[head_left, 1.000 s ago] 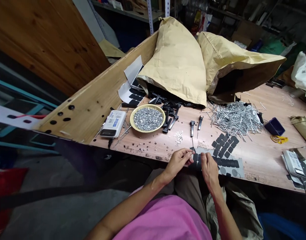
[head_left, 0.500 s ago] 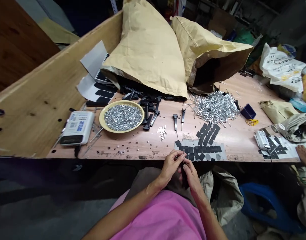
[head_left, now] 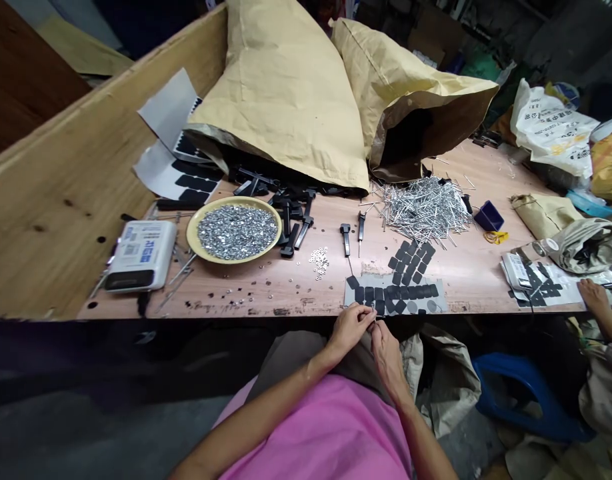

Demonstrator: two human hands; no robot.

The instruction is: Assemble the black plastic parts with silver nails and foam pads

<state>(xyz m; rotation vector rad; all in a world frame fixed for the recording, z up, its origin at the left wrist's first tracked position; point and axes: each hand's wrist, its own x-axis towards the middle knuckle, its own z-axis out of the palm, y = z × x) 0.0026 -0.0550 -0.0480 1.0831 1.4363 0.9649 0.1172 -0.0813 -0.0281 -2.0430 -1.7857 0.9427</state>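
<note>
Wood-toned desk (head_left: 479, 270) carries black pads (head_left: 420, 292) and heaped pins (head_left: 426, 210); at its near edge, left hand (head_left: 352, 327) and right hand (head_left: 387, 351), close together, pinch a tiny unclear piece (head_left: 375, 319).

You wear a bright pink top (head_left: 321, 433), plain over the part that shows, its loose fabric marked by soft folds and deeper pink shadows. Along one side runs a paler pink edge. Below the hem are your trousers (head_left: 291, 360), a dull, dark brownish grey with a matte look. Your left forearm (head_left: 281, 393) and right forearm (head_left: 403, 397) are bare and slender, narrowing toward the wrists. Your left grip (head_left: 350, 328) and right grip (head_left: 386, 348) are bare hands with slim fingers. Any sleeves lie outside the view.
</note>
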